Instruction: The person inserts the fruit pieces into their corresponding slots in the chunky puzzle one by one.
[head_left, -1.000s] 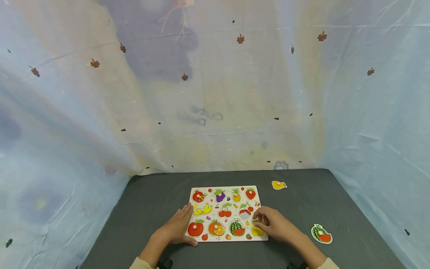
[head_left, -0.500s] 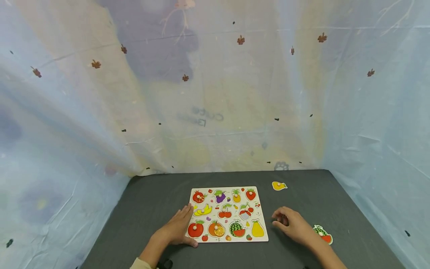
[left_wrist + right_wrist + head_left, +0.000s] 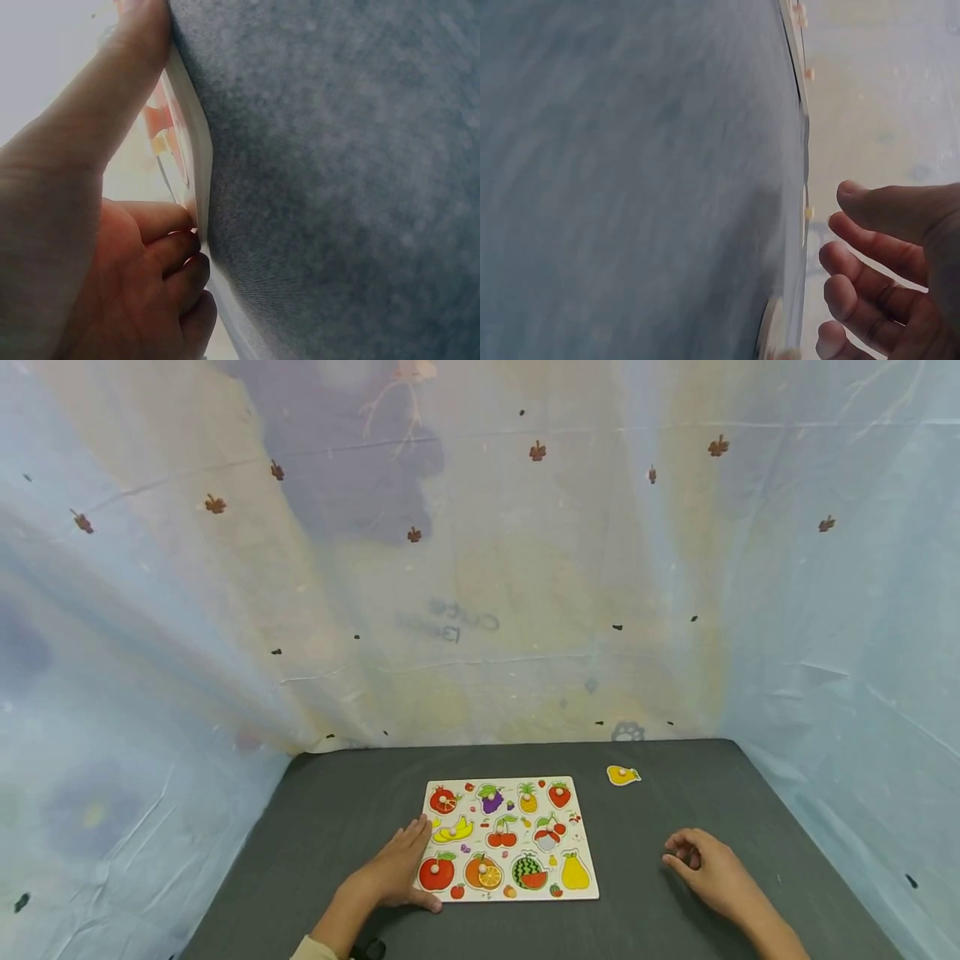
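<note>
My left hand rests along the left edge of a white wooden fruit puzzle board, its thumb at the near left corner. In the left wrist view, the fingers touch the board's side. Several pieces with small knobs sit in the board; the watermelon and pear spots show pictures without knobs. My right hand hovers to the right of the board, fingers loosely bent and holding nothing. Below it in the right wrist view is the rim of a pale-edged piece; the hand hides it in the head view.
A loose yellow pear piece lies on the dark grey tabletop, beyond the board's right far corner. Patterned pale curtains hang behind the table and along both sides.
My right hand has moved from the board's pear spot rightward, away from the board, and now covers where the loose watermelon piece lay. My left hand and the board have stayed put.
</note>
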A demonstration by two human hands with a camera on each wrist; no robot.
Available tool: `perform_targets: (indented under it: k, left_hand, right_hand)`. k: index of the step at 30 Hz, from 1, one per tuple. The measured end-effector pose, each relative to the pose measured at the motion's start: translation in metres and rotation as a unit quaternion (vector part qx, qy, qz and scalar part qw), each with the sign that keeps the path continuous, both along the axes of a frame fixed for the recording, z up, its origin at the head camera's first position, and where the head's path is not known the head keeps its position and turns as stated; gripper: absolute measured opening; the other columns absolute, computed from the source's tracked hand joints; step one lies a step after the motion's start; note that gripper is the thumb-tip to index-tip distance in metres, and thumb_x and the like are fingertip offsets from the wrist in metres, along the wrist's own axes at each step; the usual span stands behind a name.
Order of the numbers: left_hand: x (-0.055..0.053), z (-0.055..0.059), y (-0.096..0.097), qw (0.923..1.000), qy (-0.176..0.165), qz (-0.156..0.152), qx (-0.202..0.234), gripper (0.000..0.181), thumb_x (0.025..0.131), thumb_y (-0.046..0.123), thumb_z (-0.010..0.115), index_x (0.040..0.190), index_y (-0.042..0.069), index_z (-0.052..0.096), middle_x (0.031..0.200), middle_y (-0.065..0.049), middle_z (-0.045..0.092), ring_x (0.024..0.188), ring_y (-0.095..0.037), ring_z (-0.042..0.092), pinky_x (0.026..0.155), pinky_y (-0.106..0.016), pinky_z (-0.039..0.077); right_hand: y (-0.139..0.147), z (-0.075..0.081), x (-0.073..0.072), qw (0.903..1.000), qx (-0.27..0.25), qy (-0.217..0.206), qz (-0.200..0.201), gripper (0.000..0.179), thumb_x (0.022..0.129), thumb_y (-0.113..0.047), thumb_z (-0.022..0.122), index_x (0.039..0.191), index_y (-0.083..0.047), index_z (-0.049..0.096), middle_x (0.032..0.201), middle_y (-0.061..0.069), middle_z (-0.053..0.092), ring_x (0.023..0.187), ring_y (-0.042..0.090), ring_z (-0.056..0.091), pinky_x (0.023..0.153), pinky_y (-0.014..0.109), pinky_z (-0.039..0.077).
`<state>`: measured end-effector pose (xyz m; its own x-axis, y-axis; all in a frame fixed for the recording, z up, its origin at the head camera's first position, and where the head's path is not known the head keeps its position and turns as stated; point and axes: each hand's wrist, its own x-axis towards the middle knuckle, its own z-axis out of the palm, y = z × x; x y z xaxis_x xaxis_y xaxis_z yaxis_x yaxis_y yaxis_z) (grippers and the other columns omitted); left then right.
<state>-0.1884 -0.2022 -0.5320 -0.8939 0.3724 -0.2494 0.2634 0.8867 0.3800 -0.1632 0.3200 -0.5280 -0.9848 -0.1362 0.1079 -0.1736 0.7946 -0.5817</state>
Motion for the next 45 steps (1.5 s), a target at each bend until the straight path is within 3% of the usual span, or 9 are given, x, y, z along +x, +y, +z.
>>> perform_targets:
  k: [10,16,26,35,45]
  left_hand:
    - [0.001,-0.001,-0.001,0.9999,0.001,-0.007,0.007,0.135,0.071,0.058,0.097,0.166,-0.007,0.025,0.176,-0.025,0.021,0.163,-0.042,0.020,0.131,-0.060,0.020]
    - [0.001,0.000,-0.001,0.9999,0.002,-0.009,0.006,0.135,0.072,0.057,0.097,0.166,-0.008,0.025,0.175,-0.025,0.020,0.163,-0.042,0.019,0.131,-0.060,0.019]
    - [0.002,0.001,-0.002,0.9998,0.009,-0.010,0.017,0.136,0.071,0.056,0.098,0.166,-0.009,0.025,0.175,-0.027,0.021,0.163,-0.043,0.019,0.131,-0.060,0.019]
    - [0.001,0.000,-0.001,0.9998,0.004,-0.013,0.016,0.137,0.071,0.059,0.097,0.166,-0.008,0.025,0.176,-0.026,0.020,0.163,-0.043,0.019,0.131,-0.060,0.019]
    - [0.000,-0.002,-0.002,0.9997,0.009,-0.008,0.023,0.137,0.070,0.056,0.098,0.166,-0.007,0.025,0.176,-0.026,0.019,0.163,-0.043,0.019,0.131,-0.060,0.019]
  right_hand:
    - [0.033,-0.006,0.001,0.9986,0.042,0.007,-0.031,0.017,0.096,-0.018,0.082,0.105,-0.007,0.074,0.101,0.005,0.064,0.092,0.022,0.062,0.076,0.040,0.056]
    - [0.043,-0.009,0.003,0.9976,0.055,0.013,-0.039,0.022,0.095,-0.025,0.084,0.106,-0.008,0.075,0.100,0.003,0.065,0.090,0.020,0.060,0.075,0.039,0.052]
    - [0.050,-0.009,0.003,0.9954,0.047,-0.066,-0.051,0.026,0.097,-0.028,0.081,0.104,-0.005,0.072,0.097,0.004,0.064,0.087,0.018,0.059,0.073,0.042,0.052]
    - [0.050,-0.007,0.009,0.9947,0.040,-0.077,-0.056,0.022,0.097,-0.026,0.081,0.097,-0.009,0.067,0.087,0.000,0.058,0.076,0.017,0.052,0.066,0.035,0.044]
    - [0.054,-0.001,0.013,0.9953,0.033,-0.085,-0.035,0.020,0.094,-0.021,0.083,0.097,-0.011,0.065,0.087,-0.002,0.058,0.075,0.014,0.051,0.064,0.030,0.043]
